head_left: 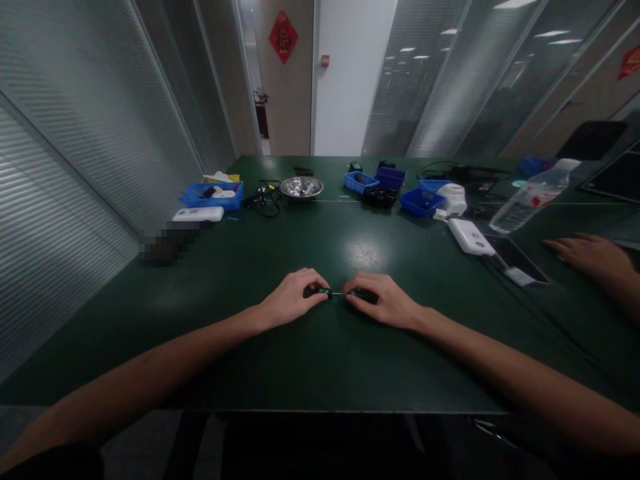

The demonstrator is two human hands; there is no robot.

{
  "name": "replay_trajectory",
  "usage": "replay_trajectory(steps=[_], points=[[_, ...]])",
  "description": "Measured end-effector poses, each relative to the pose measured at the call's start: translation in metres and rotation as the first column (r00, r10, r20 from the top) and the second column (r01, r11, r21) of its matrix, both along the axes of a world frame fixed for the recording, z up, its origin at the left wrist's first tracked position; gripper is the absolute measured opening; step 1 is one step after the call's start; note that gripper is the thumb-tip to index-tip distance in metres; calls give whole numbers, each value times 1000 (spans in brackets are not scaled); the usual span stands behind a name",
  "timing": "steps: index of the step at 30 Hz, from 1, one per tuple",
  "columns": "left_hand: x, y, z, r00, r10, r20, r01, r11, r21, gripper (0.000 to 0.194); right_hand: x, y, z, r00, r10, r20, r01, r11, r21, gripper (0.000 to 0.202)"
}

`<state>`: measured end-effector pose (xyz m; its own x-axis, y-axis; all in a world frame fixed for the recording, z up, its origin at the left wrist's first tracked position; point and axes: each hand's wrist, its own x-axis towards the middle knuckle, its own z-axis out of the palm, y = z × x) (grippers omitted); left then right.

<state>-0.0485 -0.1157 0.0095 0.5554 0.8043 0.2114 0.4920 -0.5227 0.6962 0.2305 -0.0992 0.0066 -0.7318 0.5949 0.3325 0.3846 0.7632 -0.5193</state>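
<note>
My left hand (295,295) and my right hand (384,300) are near each other but not touching, above the green tabletop (240,373), midway between its sides and closer to the near edge than to the far edge. The left one is pinched on a small black piece with green marks (325,291). From this piece a thin rod (339,293) crosses the gap, and the right one is closed on its other end; what is dark inside my right palm, I cannot tell. Toward the far edge there stands a metal bowl (301,197), and toward the left edge a blue tray (213,203) with a white device (199,214) just in front of it. On the right side a tilted plastic bottle (525,200) is seen, and beyond it, nearer the right edge, another person's hand (595,259) rests.
</note>
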Motion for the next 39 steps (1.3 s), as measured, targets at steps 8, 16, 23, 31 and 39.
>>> replay_trajectory(steps=[8,16,23,31,39], points=[[-4,4,-5,999,-39,17,39,999,32,14,-1,-2,-4,996,-3,88,-3,998,69,21],[-8,6,-7,994,-96,47,92,992,83,20,-6,-9,1,998,5,66,-5,1000,-10,23],[-4,3,-10,985,-173,7,171,981,91,16,-25,-24,2,999,-45,3,45,995,-90,16],[0,3,-7,992,-98,84,103,993,-60,39,-17,-4,-4,992,-95,82,86,990,109,23],[-1,0,-7,994,-76,83,85,991,-99,55,22,40,-6,963,-224,147,195,962,189,25]])
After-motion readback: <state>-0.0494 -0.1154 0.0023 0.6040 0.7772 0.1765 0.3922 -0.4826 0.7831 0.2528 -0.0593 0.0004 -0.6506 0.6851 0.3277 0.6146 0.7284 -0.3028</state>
